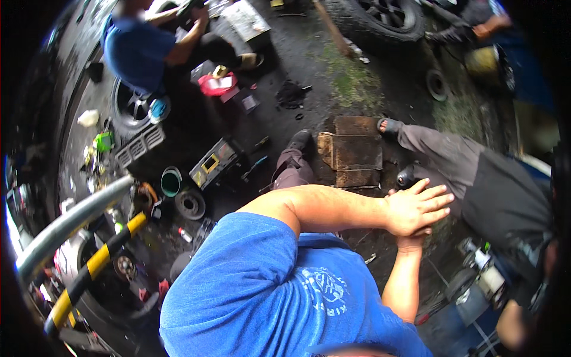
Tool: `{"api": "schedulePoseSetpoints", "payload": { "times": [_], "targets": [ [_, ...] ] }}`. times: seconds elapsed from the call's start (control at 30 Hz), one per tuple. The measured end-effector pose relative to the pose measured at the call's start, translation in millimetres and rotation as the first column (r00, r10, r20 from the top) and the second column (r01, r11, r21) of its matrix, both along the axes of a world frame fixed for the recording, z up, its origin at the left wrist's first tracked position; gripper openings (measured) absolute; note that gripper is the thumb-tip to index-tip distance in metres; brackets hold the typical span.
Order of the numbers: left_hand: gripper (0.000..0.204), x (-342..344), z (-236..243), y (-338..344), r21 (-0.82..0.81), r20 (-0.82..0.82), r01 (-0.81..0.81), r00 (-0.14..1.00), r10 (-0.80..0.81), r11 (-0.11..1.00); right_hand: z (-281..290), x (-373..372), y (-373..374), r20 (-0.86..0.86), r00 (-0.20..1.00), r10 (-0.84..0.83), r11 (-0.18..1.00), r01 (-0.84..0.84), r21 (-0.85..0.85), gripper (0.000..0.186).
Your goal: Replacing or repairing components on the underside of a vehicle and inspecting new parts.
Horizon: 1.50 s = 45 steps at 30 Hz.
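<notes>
Looks like a hand-rub or clasp: left hand splayed, nothing visibly grasped, over right hand, grip can't tell; brown slab on floor, farther and left; any pickup would need hands parted.

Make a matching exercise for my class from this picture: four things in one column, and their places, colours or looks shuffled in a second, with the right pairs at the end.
Things:
1. The wearer's left hand
2. The slanting striped pole
3. The round container
4. The flat cardboard-like sheet

Descriptions:
A. Green inside
B. Brown, lying on the dark floor
C. Overlaps the right hand, fingers spread
D. Black and yellow

Right pairs: 1-C, 2-D, 3-A, 4-B
</notes>
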<state>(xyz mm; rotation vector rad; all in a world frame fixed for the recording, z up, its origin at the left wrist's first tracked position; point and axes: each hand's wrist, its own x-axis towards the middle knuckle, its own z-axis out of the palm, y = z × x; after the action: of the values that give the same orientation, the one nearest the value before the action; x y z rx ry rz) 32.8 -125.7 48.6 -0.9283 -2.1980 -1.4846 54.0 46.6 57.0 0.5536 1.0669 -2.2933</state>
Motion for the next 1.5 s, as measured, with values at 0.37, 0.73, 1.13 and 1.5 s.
{"api": "schedulePoseSetpoints", "payload": {
  "times": [0.37, 0.73, 1.13, 1.5],
  "targets": [
    [0.05, 164.8, -204.6, -215.5, -0.715, 0.674, -0.117, -0.38, 0.634, 0.69, -93.1, -15.7, 33.8, 0.389, 0.693, 0.606, 0.169, -0.59, 0.789, 0.049],
    [0.057, 618.9, -241.4, -75.5, -0.809, 0.49, -0.292, -0.814, 0.313, 0.509, -151.2, 71.5, 154.4, 0.7, 0.585, 0.408, -0.11, -0.73, 0.674, 0.045],
    [0.056, 707.6, -194.2, 63.2, -0.76, 0.61, -0.63, -0.776, -0.161, 0.159, -182.9, 24.8, 21.1, 0.341, 0.238, 0.91, -0.163, -0.55, 0.819, 0.039],
    [0.056, 743.0, -193.3, -20.4, -0.754, 0.644, -0.653, -0.756, -0.113, 0.074, -213.2, 105.9, 6.8, 0.494, 0.179, 0.851, -0.292, -0.62, 0.728, 0.049]
  ]
}}
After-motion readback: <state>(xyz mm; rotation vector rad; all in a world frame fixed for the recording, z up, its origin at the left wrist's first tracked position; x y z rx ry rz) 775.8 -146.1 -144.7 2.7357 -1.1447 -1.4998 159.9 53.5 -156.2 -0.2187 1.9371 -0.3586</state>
